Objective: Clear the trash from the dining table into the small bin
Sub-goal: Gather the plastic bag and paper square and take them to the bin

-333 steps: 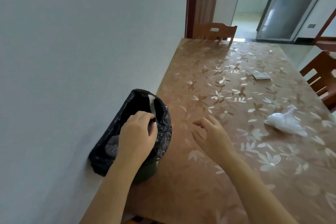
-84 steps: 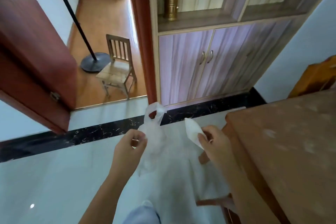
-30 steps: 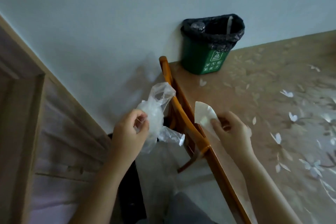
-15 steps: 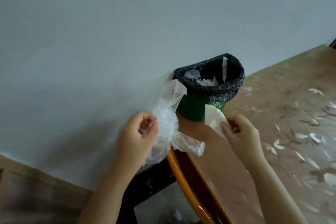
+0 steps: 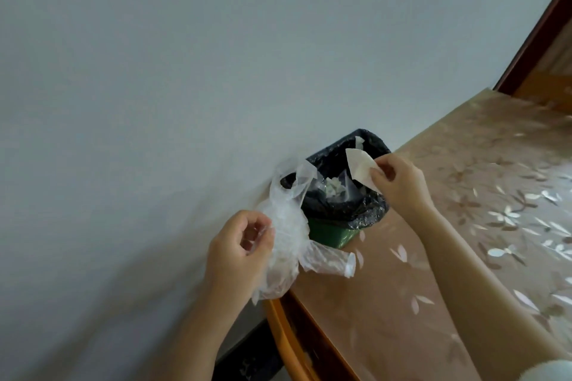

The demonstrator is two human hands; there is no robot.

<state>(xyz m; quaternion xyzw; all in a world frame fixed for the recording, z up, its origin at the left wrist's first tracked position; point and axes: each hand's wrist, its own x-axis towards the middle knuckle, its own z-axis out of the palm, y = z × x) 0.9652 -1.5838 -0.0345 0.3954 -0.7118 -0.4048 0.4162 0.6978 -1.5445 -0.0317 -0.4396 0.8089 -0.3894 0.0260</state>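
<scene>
A small green bin, lined with a black bag folded over its rim, is seen standing on the corner of the worktop, close against a pale wall. Scraps of pale trash are visible inside the liner. A crumpled clear plastic bag is gripped in the left hand, whose fingers are curled round the bunched film; the bag is held in the air just left of the bin, with one loose end hanging over the worktop's edge and a handle loop raised against the bin's rim. A white piece of paper is pinched between the thumb and fingers of the right hand and is held above the bin's open mouth, not yet released. The worktop is covered with a glossy brown cloth printed with pale flowers, and its orange wooden edge is seen below the left hand. A dark red door frame is seen at the upper right.
</scene>
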